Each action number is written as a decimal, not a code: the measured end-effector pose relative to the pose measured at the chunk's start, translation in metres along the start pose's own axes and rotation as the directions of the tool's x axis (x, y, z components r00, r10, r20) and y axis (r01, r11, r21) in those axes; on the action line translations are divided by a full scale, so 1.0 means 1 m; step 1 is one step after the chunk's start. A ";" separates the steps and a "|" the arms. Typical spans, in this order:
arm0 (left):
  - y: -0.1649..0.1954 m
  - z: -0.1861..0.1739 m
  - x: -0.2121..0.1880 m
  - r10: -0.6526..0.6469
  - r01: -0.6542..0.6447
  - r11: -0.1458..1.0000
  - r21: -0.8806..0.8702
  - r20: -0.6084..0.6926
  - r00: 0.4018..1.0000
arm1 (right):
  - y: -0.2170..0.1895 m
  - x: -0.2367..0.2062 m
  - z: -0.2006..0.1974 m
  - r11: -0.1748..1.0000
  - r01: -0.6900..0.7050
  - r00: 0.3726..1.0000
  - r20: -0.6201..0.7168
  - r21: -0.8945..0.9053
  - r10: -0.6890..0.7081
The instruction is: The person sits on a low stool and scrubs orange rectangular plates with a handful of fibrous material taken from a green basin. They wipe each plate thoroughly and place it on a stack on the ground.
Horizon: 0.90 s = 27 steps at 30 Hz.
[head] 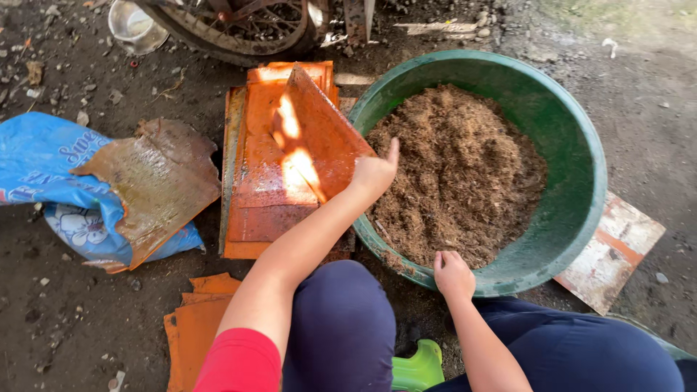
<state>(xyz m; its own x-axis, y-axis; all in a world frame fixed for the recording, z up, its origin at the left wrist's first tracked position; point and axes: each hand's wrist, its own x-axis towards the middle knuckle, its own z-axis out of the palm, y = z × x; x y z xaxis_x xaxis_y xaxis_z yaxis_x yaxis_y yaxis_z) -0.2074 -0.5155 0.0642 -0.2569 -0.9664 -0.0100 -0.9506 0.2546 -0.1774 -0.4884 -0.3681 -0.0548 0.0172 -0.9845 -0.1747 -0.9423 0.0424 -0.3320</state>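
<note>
My left hand (375, 173) grips the lower edge of an orange metal sheet (319, 131), tilted so its edge rests at the rim of a big green basin (581, 145). The basin holds a heap of brown fibrous material (457, 174). Down at the basin's near rim, my right hand (453, 274) is closed on a small bit of the brown material. Below the tilted sheet lies a stack of flat orange sheets (254, 196) on the ground.
A blue printed sack (43, 167) with a rusty bent sheet (156, 181) on it lies at left. More orange sheets (192, 327) sit near my knee. A wheel (232, 29) and metal bowl (131, 22) stand behind. A painted board (617, 250) lies under the basin's right side.
</note>
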 end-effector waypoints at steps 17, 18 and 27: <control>-0.059 0.067 -0.099 -0.642 0.711 -0.207 -0.672 0.641 0.419 | 0.006 -0.003 -0.008 0.990 0.110 0.983 -0.158 0.094 -0.094; -0.047 0.068 -0.103 -0.544 0.622 -0.416 -0.663 0.730 0.414 | 0.006 -0.003 -0.009 0.989 0.117 0.982 -0.162 0.090 -0.101; -0.021 0.022 -0.089 -0.517 0.103 -0.693 -0.714 0.591 0.619 | 0.001 -0.005 -0.032 0.991 0.089 0.993 -0.080 0.097 -0.081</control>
<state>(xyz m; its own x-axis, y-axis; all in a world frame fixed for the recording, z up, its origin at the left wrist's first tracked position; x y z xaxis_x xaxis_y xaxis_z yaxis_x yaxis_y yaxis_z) -0.1612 -0.4356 0.0469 0.4359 -0.7508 -0.4963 0.5083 -0.2498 0.8242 -0.5003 -0.3682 -0.0243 0.0665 -0.9952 -0.0722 -0.9000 -0.0286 -0.4349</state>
